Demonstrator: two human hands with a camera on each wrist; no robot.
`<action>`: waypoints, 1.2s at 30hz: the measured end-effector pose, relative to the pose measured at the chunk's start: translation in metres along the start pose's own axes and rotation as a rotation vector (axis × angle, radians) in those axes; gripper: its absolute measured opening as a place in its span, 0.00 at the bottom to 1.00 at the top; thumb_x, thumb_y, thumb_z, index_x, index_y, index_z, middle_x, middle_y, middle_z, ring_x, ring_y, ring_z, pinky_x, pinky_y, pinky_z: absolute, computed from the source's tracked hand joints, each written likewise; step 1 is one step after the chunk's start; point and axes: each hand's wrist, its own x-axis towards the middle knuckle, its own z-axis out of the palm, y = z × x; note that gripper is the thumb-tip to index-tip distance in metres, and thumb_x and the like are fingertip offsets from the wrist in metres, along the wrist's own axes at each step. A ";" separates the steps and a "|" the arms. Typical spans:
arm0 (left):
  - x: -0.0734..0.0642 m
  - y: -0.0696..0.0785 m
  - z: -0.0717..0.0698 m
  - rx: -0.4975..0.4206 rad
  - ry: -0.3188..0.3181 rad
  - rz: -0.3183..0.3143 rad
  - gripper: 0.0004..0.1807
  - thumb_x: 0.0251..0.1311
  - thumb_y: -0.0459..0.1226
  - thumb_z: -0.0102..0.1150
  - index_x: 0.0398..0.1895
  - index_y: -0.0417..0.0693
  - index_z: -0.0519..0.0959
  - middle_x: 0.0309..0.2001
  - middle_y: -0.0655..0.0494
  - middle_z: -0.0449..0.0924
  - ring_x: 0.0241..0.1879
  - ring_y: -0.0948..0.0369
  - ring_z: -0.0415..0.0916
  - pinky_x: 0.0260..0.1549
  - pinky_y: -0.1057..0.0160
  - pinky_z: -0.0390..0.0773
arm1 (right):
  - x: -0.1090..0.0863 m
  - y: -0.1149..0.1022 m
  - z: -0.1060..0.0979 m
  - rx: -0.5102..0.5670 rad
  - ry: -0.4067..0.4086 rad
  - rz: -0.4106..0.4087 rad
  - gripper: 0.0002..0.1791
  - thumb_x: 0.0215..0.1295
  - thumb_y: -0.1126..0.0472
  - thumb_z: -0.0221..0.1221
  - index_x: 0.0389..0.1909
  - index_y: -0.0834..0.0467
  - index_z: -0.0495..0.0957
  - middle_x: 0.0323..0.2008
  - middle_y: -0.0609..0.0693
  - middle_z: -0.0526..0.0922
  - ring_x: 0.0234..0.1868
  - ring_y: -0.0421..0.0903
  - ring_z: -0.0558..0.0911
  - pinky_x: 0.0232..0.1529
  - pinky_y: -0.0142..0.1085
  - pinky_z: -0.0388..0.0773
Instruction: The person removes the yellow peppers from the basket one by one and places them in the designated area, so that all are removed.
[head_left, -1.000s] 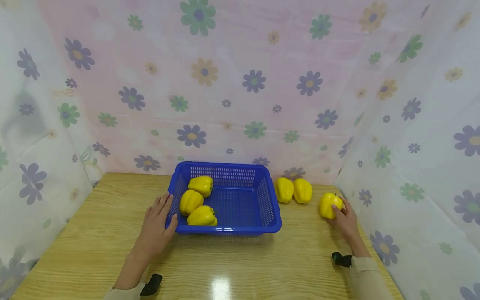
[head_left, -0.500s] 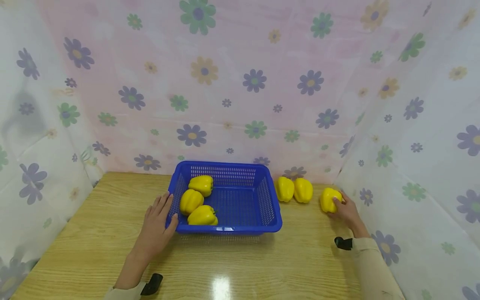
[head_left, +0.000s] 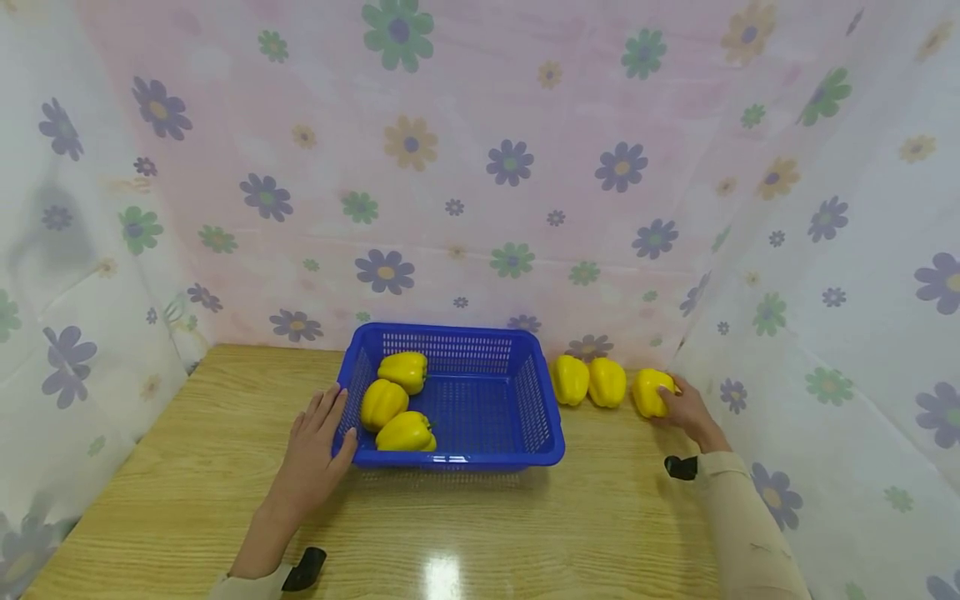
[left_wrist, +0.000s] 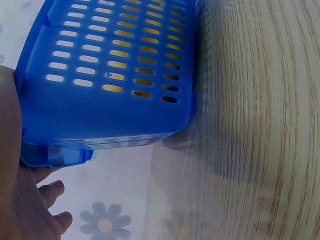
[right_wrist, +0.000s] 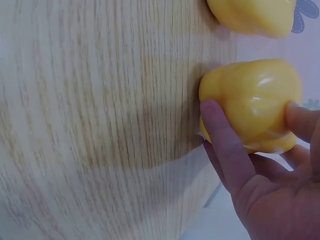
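At the right of the table my right hand (head_left: 688,415) holds a yellow bell pepper (head_left: 652,393). Seen from the right wrist, fingers and thumb lie on opposite sides of this glossy pepper (right_wrist: 255,102), close over the wood. Two more yellow bell peppers (head_left: 607,382) stand side by side between it and the blue plastic basket (head_left: 450,458). My left hand (head_left: 311,446) rests along the basket's left rim, fingers extended and thumb at the front corner. Inside the basket, on its left side, lie three yellow bell peppers (head_left: 384,405).
The wooden table (head_left: 465,533) reaches back to a flowered cloth (head_left: 480,167) that hangs behind and on both sides. Perforated basket walls (left_wrist: 115,55) rise beside my left hand. Black wrist straps (head_left: 303,570) are at both sleeves.
My right hand has moved the bell pepper back and slightly left, nearer the two standing beside the basket. The left hand and the basket have stayed in place.
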 end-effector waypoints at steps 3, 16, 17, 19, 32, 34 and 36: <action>0.000 0.001 0.000 -0.002 -0.002 -0.003 0.34 0.75 0.40 0.49 0.78 0.33 0.56 0.80 0.37 0.50 0.78 0.35 0.42 0.70 0.27 0.45 | 0.003 -0.001 -0.001 -0.013 -0.024 -0.005 0.35 0.84 0.56 0.35 0.79 0.69 0.34 0.71 0.81 0.47 0.66 0.75 0.64 0.51 0.52 0.84; 0.000 0.002 0.001 -0.018 0.013 0.010 0.34 0.75 0.39 0.50 0.78 0.32 0.57 0.79 0.35 0.52 0.78 0.34 0.44 0.70 0.27 0.47 | 0.012 -0.005 0.002 -0.030 -0.062 -0.053 0.33 0.84 0.58 0.35 0.79 0.71 0.38 0.70 0.82 0.50 0.65 0.75 0.66 0.52 0.55 0.83; 0.000 0.002 0.000 -0.020 0.015 0.010 0.34 0.75 0.39 0.50 0.78 0.33 0.57 0.79 0.35 0.52 0.78 0.34 0.44 0.70 0.27 0.46 | 0.012 -0.005 0.002 -0.030 -0.064 -0.049 0.33 0.84 0.58 0.35 0.79 0.70 0.38 0.71 0.81 0.49 0.66 0.75 0.65 0.53 0.55 0.83; -0.001 0.002 0.000 -0.021 0.019 0.013 0.34 0.75 0.39 0.50 0.78 0.33 0.57 0.79 0.35 0.52 0.78 0.34 0.44 0.70 0.26 0.46 | 0.013 -0.006 0.004 -0.031 -0.065 -0.037 0.34 0.84 0.58 0.35 0.80 0.69 0.36 0.72 0.81 0.47 0.68 0.76 0.63 0.53 0.55 0.83; 0.000 0.001 0.000 -0.016 0.040 0.028 0.34 0.74 0.38 0.51 0.77 0.32 0.58 0.78 0.34 0.54 0.77 0.33 0.46 0.69 0.26 0.48 | 0.018 -0.016 0.009 -0.021 -0.078 -0.026 0.36 0.84 0.57 0.34 0.80 0.67 0.29 0.74 0.82 0.38 0.72 0.78 0.55 0.56 0.55 0.81; 0.000 0.001 0.000 -0.019 0.042 0.028 0.34 0.74 0.38 0.52 0.77 0.32 0.58 0.78 0.34 0.54 0.77 0.33 0.47 0.68 0.26 0.49 | 0.019 -0.016 0.010 -0.029 -0.075 -0.019 0.36 0.84 0.57 0.34 0.80 0.66 0.28 0.75 0.81 0.36 0.73 0.77 0.53 0.56 0.54 0.81; -0.001 0.001 0.000 -0.018 0.047 0.033 0.33 0.73 0.38 0.52 0.77 0.32 0.59 0.78 0.34 0.54 0.77 0.33 0.47 0.68 0.26 0.49 | 0.020 -0.015 0.011 -0.031 -0.071 -0.013 0.37 0.84 0.56 0.34 0.80 0.66 0.27 0.75 0.81 0.35 0.74 0.77 0.52 0.56 0.54 0.81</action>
